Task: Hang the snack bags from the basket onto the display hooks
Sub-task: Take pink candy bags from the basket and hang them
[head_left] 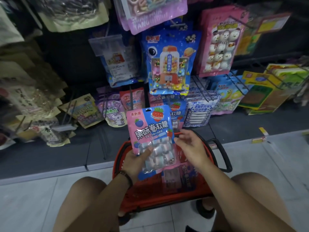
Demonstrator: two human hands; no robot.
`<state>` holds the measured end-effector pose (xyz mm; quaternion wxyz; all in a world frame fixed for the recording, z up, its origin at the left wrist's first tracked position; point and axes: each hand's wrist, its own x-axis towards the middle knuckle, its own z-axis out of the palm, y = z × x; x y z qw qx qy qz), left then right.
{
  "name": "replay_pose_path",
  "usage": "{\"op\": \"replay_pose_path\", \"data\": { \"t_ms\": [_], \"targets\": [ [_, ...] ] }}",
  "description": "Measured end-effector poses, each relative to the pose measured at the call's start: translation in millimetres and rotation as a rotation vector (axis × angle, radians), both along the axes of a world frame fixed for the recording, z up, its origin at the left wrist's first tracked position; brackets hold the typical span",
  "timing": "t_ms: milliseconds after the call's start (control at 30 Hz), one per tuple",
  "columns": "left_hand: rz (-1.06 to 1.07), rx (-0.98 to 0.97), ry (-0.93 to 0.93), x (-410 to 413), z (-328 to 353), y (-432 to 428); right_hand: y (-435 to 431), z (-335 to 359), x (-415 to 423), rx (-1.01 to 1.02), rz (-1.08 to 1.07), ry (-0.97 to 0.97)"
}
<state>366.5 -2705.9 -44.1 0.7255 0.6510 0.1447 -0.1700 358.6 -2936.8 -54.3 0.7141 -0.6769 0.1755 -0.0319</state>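
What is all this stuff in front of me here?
Held snack bag: one, pink and blue, raised above the basket.
Basket: one, red with black handles, on the floor between the knees.
Bags in basket: at least one, pink and blue, lying flat.
Gumball-machine bag: one in front, blue, hanging at centre.
Snowman bag: pink, hanging upper right; how many behind is unclear.
Blue-and-white bags: a stack, low on the display, right of centre.
Left hand: grips the held bag's lower part.
Right hand: open, at that bag's right edge.
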Motion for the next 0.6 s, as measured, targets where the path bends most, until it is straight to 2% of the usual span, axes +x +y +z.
{"op": "replay_pose_path", "data": {
  "t_ms": [67,167,367,467,600],
  "targets": [
    [-0.091,0.044,-0.038,-2,0,1,-6,-1,6,0.088,0.058,0.050],
    [-0.172,0.130,-0.108,-3,0,0,-8,5,12,0.163,0.168,-0.016],
    [-0.140,0.162,-0.297,28,19,-8,-27,27,41,-0.052,0.244,-0.097],
    [-0.095,0.357,-0.348,46,24,-15,-39,33,58,-0.176,0.260,-0.151],
    [-0.006,0.586,-0.454,69,25,-30,-57,21,80,-0.335,0.159,-0.138]
  ]
}}
